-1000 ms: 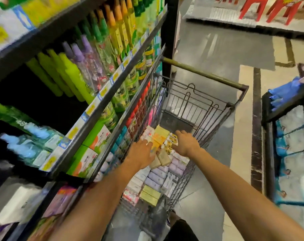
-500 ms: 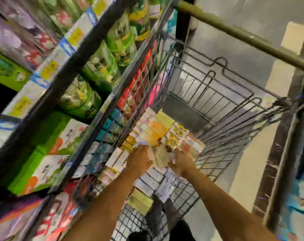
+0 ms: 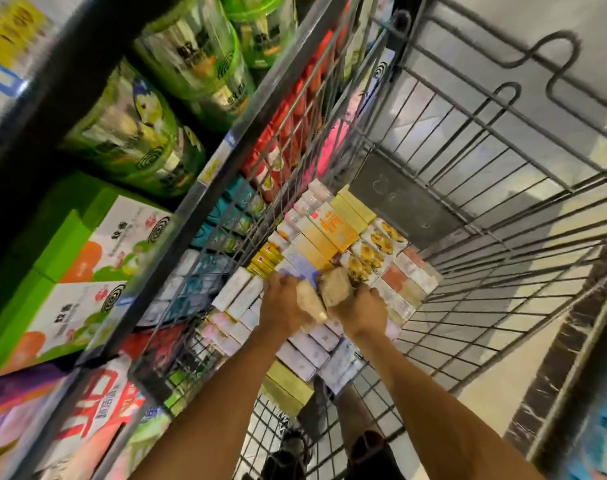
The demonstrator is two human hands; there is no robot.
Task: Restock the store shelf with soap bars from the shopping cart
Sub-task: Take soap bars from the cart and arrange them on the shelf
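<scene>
While both arms reach down from the lower edge of the frame into the shopping cart [image 3: 475, 188], the left hand [image 3: 283, 304] curls its fingers round a tan soap bar [image 3: 310, 303] and the right hand [image 3: 359, 308] grips a second tan soap bar [image 3: 335, 284], the two bars touching each other just above the centre of the frame. Beneath the hands lie the remaining soap boxes [image 3: 330, 233], packed in rows along the cart's left wall: yellow and orange ones toward the upper middle, pale lilac and white ones nearer the person, flower-printed ones to the right. The cart's wire side [image 3: 284, 119] stands between this load and the store shelf [image 3: 63, 98], whose dark edge runs diagonally across the upper left. On the shelf, green tubs [image 3: 132, 129] sit at the upper left, green and white cartons [image 3: 77, 258] at the middle left, and red and white packs [image 3: 97, 400] at the lower left. Through the mesh, red and teal packages [image 3: 246, 202] show dimly. Pale floor [image 3: 496, 382] with a dark strip fills the right side
</scene>
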